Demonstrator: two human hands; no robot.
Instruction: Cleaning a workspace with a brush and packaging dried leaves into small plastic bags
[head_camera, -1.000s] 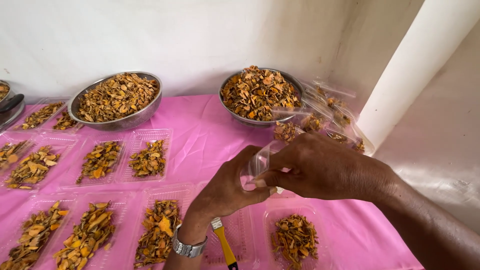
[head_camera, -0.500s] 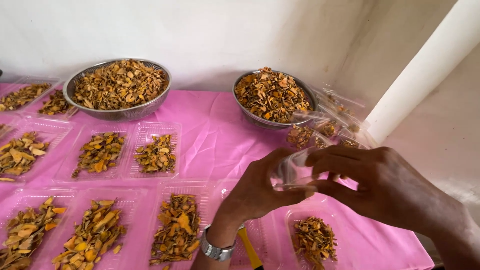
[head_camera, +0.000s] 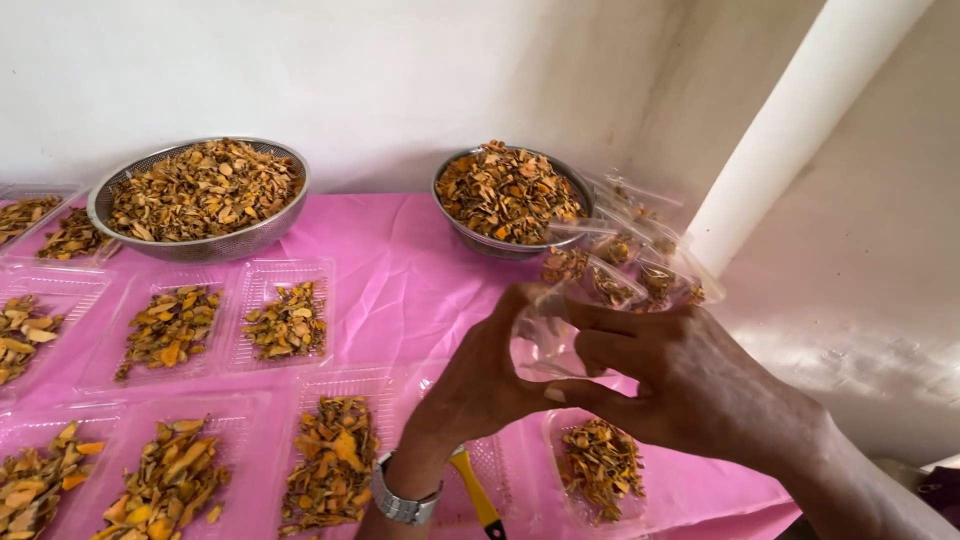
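1. Both hands have lifted slightly and drawn together over the pink cloth (head_camera: 400, 270) since a second ago; the clear plastic container (head_camera: 545, 340) sits between them now, just above table level.
2. Left hand (head_camera: 480, 385), thumb and fingers pinching the container's near edge; right hand (head_camera: 690, 385), fingers pressed along its far side.
3. The container looks empty, so the work seems to be at opening it.
4. At eleven o'clock, a steel bowl (head_camera: 505, 195) of dried orange slices; at six, a filled tray (head_camera: 600, 470).
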